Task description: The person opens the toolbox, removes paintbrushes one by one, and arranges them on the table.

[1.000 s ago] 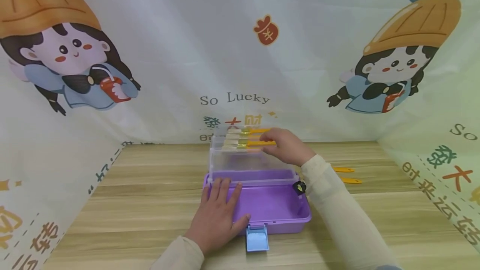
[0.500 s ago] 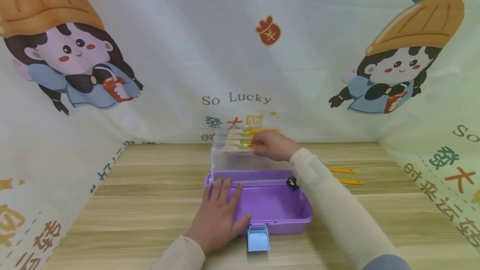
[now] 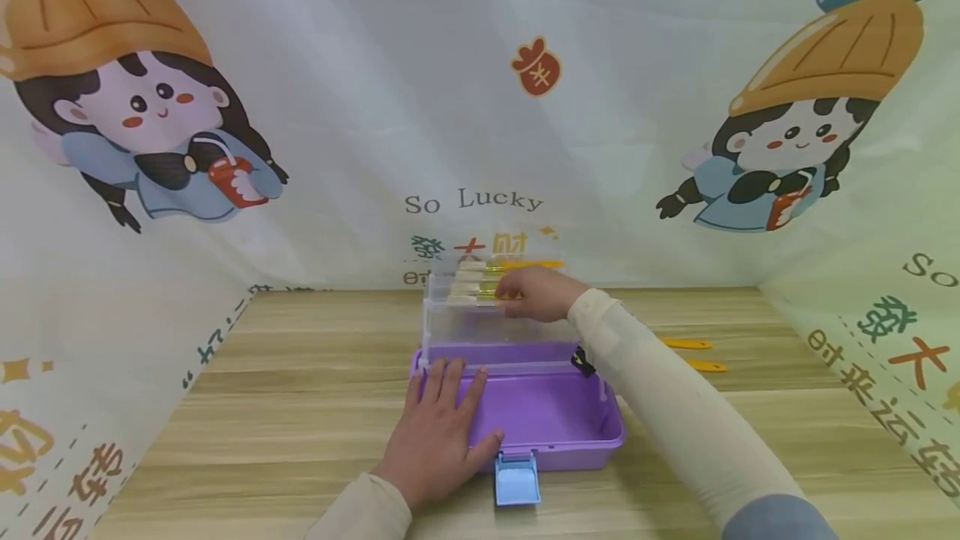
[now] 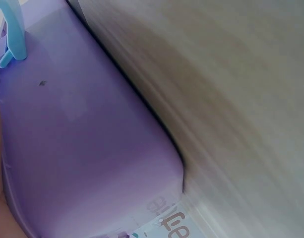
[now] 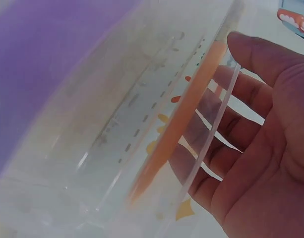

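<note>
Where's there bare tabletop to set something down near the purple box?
Bare wood lies left of the purple box, out to the curtain, and along the front edge. Right is tighter: the right hand reaches across, with two orange pieces beyond.

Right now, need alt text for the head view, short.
A person's right hand reaches into the raised clear tray of an open purple box, at yellow-handled brushes, while the left hand rests flat on the box's front left rim. Two yellow handles lie on the wooden table.

Right hand (image 3: 536, 294) hides the brush handles (image 3: 525, 266).
</note>
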Tool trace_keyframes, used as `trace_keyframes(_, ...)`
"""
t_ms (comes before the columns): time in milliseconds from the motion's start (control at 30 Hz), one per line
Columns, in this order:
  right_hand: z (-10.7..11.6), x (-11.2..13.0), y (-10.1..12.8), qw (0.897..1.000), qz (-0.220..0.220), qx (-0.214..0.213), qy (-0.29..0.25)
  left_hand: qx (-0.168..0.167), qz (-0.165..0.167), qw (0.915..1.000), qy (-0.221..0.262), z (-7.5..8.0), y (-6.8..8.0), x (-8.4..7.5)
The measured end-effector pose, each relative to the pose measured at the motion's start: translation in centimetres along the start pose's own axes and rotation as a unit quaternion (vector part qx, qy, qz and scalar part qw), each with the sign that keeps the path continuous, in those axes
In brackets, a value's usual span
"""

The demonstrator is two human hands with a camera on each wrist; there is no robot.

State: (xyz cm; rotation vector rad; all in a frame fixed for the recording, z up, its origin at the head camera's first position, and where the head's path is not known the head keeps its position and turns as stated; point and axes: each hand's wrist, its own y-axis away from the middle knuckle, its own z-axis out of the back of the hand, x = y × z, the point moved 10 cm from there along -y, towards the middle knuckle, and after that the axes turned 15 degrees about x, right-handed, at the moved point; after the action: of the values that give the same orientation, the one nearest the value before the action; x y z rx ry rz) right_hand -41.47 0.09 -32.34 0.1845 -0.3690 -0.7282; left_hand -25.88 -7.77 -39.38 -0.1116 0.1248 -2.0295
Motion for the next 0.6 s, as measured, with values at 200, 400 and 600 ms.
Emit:
trace_keyframes(200, 0.0, -0.2, -0.3, 1.000, -0.005, 0.026, 0.001, -0.009, -0.003, 1.0000, -0.003, 0.2, 0.0, -0.1)
trace_keyframes(400, 0.0, -0.6, -0.8, 0.999, -0.015, 0.037, -0.014, -0.005, -0.002, 1.0000, -0.002, 0.2, 0.0, -0.1)
trace_keyframes(600, -0.1, -1.1, -1.0, 0.999, -0.017, 0.035, -0.034, 0.016, 0.006, 0.9998, 0.009, 0.0, -0.1, 0.0)
